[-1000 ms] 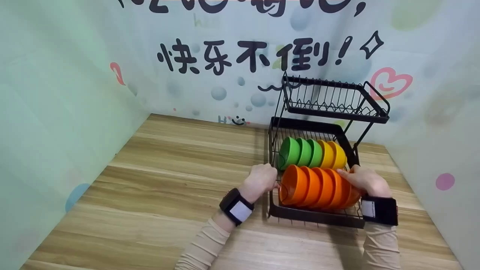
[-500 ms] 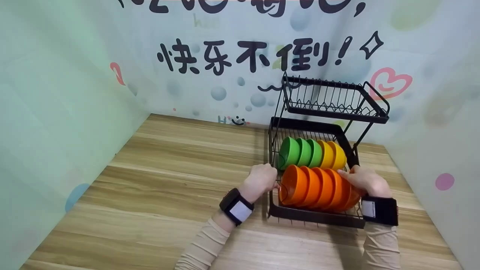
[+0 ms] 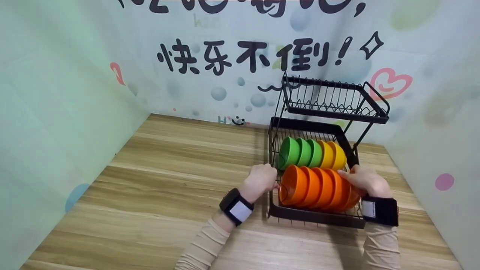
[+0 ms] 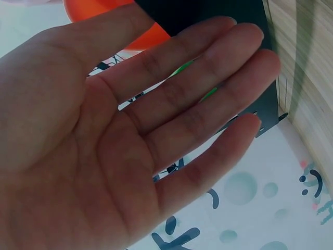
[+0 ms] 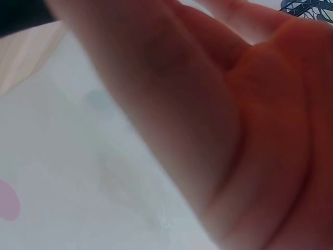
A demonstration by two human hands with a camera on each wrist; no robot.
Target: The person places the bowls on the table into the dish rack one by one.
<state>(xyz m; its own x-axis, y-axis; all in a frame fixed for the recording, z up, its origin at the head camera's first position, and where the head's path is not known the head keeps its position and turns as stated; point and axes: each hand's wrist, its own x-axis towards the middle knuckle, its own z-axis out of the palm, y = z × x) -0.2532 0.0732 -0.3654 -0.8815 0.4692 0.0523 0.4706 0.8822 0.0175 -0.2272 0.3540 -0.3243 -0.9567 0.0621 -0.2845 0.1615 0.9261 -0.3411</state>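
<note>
A row of several orange bowls [image 3: 294, 185] stands on edge in the lower tier of a black two-tier dish rack [image 3: 317, 215]. Behind them runs a row of green bowls [image 3: 290, 152] and yellow bowls [image 3: 337, 153]. My left hand [image 3: 261, 180] is at the rack's left side; the left wrist view shows that palm [image 4: 104, 156] with straight fingers against the black side wall [image 4: 208, 13]. My right hand [image 3: 365, 179] holds the last orange bowl at the row's right end, thumb over its top. Its other fingers are hidden in the head view and blurred in the right wrist view.
The rack's upper tier [image 3: 333, 110] overhangs the back of the lower one. The wooden table [image 3: 168, 180] extends to the left and front. Printed cloth walls [image 3: 210, 86] enclose the back and both sides. Each wrist wears a black strap [image 3: 379, 210].
</note>
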